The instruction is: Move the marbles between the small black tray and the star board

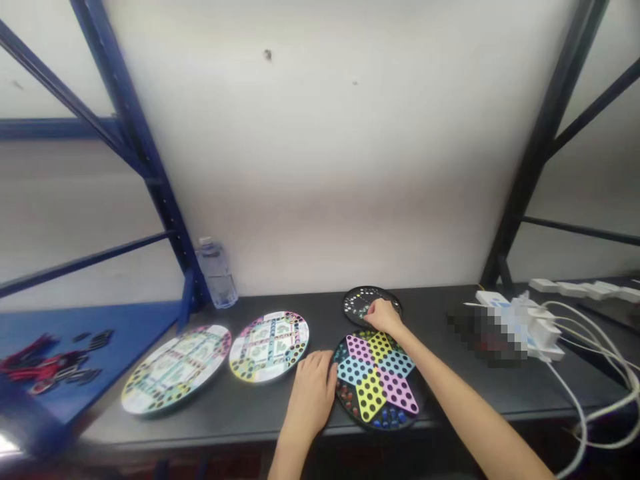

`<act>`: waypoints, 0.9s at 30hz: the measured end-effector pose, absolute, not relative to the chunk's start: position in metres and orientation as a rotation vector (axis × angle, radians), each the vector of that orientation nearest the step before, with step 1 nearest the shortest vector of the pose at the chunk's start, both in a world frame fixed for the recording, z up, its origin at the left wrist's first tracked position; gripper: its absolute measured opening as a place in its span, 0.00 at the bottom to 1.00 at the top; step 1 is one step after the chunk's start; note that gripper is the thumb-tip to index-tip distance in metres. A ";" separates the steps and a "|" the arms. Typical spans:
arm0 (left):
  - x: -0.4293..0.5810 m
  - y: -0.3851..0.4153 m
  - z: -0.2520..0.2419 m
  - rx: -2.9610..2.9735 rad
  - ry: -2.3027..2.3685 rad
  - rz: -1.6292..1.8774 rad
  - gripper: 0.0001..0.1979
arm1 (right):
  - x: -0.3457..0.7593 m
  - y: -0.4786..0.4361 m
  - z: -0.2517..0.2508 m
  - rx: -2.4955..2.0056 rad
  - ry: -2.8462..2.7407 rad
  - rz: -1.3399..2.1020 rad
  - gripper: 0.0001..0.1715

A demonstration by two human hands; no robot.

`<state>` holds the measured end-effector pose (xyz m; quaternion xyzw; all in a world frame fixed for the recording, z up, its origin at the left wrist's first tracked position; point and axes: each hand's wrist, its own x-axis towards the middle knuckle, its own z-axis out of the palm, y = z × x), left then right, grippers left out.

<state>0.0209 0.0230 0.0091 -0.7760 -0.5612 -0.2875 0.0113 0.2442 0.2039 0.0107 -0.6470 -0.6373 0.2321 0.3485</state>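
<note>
A round Chinese checkers board (375, 380) with a pink, yellow and light blue star of holes lies in front of me. Red and blue marbles sit in the side pockets at its near edge. My left hand (315, 387) rests at the board's left rim, fingers laid out and thumb along the edge. Beyond the board is a black round tray (349, 311) with small white and green pieces in it. Over this tray, my right hand (384, 317) has its fingertips pinched together; what is between them is hidden.
Two round printed boards, one nearer (270, 347) and one farther left (177, 370), lie on the dark table (320, 423). Behind them stands a clear bottle (219, 277). A power strip (537, 327) with white cables (580, 407) is at right. Blue rack posts (150, 167) rise at left.
</note>
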 end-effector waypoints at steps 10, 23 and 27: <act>0.022 0.023 0.008 -2.422 -1.759 -0.902 0.15 | 0.256 0.213 0.021 -0.996 -0.757 1.458 0.08; 0.021 0.024 0.008 -2.428 -1.751 -0.920 0.15 | 0.240 0.211 0.014 -1.754 -1.729 0.455 0.17; 0.021 0.023 0.007 -2.422 -1.736 -0.928 0.15 | 0.233 0.212 0.015 -1.790 -1.787 0.463 0.16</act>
